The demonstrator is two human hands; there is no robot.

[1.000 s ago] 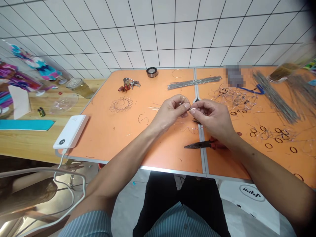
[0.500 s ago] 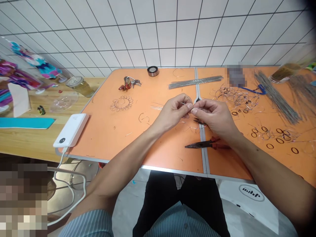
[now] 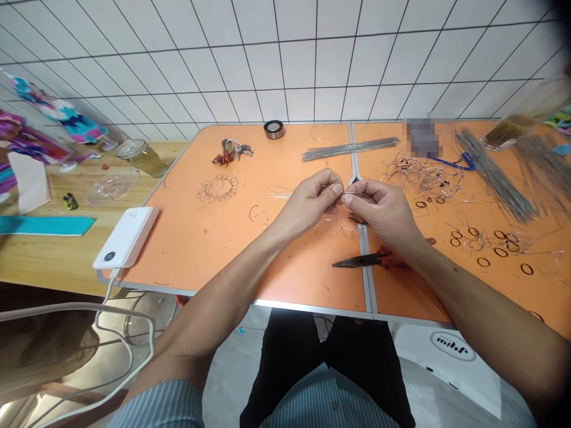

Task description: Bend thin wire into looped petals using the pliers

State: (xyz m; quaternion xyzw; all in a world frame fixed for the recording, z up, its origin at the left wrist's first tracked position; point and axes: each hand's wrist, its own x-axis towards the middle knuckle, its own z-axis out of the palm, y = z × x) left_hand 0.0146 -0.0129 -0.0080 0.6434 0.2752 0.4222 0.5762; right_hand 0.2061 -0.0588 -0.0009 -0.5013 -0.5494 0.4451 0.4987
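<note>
Over the middle of the orange table (image 3: 178, 238), my left hand (image 3: 314, 199) pinches a thin wire, its thumb and forefinger pressed together. My right hand (image 3: 381, 211) is closed on the same thin wire (image 3: 359, 195), its fingertips almost touching those of the left. The wire's shape between the fingers is too fine to make out fully. Pliers with red handles (image 3: 361, 260) lie below the right hand, across the metal seam. Loose thin wires (image 3: 280, 193) lie beside the left hand. A looped wire ring (image 3: 218, 188) rests farther left.
Wire bundles (image 3: 350, 148) (image 3: 495, 175) lie at the back and right. Tangled wire (image 3: 426, 175) and several dark rings (image 3: 483, 262) are on the right. Keys (image 3: 232, 152), a tape roll (image 3: 273, 129), a white power bank (image 3: 125, 238) and a jar (image 3: 141, 157) are at the left and back.
The hands have stayed together with the fingertips shifting slightly. The whole view has moved a little, and a white cable at the lower left shows more fully.
</note>
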